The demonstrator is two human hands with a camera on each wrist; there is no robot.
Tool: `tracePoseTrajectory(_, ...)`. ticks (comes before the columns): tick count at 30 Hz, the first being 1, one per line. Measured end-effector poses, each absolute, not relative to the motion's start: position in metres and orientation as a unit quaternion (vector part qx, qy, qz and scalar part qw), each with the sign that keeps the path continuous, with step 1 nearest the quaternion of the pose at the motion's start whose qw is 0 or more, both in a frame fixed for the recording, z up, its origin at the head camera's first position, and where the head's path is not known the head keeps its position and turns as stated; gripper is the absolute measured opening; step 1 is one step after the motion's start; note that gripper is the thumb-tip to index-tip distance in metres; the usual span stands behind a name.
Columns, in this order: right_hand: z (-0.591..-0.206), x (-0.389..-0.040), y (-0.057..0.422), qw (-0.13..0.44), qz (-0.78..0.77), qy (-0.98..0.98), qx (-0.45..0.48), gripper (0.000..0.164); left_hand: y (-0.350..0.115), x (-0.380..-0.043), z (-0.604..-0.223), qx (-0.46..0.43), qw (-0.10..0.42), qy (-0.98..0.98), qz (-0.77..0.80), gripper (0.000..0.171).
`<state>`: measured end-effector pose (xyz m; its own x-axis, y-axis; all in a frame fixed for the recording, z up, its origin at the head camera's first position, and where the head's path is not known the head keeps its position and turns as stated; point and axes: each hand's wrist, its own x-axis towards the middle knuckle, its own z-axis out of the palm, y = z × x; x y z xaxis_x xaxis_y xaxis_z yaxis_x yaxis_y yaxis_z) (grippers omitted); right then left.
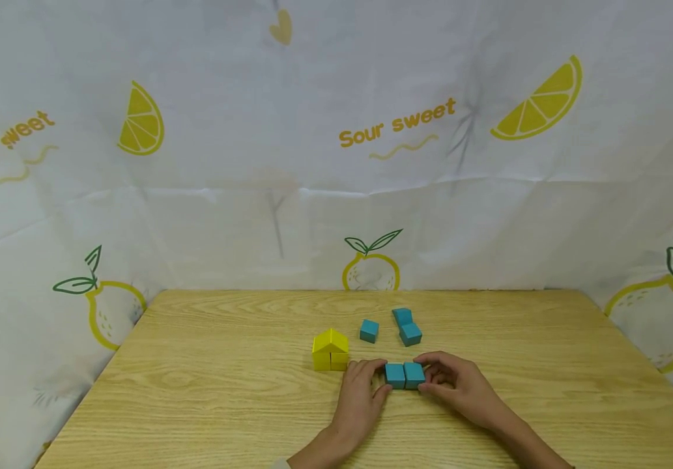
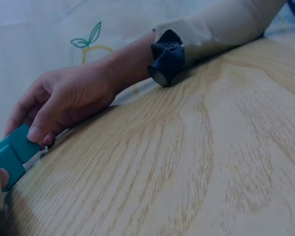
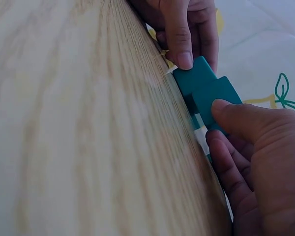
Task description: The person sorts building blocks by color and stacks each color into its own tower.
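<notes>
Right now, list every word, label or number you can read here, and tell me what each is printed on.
"Sour sweet": in yellow on the white backdrop cloth, at centre.
"our sweet": same print at the left edge, first letter cut off by the frame.
The teal blocks between the left hand and right hand, the yellow blocks and the table show no text.

You get soft, even, bright light in the head view, with faint shadows just beneath the fingers (image 1: 371, 368) on the table (image 1: 195, 391). Its straight edges bow toward the frame borders. In the right wrist view, wood well away from the fingertips (image 3: 184, 59) blurs; the left wrist view looks cooler, bluish, slightly dim.
</notes>
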<state>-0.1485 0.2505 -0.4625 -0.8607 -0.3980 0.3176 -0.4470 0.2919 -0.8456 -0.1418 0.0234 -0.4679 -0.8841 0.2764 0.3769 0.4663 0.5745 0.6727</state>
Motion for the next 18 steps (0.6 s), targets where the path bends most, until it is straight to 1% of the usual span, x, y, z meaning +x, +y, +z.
tracePoseTrajectory(11, -0.4612, -0.1477, 0.2489, 0.013, 0.524, -0.812, 0.257, 0.039, 0.0224, -0.1401, -0.4675, -0.220, 0.125, -0.873, -0.417, 0.034)
tracePoseTrajectory(18, -0.4617, -0.1477, 0.2488, 0.020, 0.516, -0.816, 0.261, 0.039, 0.0228, -0.1412, -0.4665, -0.219, 0.120, -0.874, -0.417, 0.035)
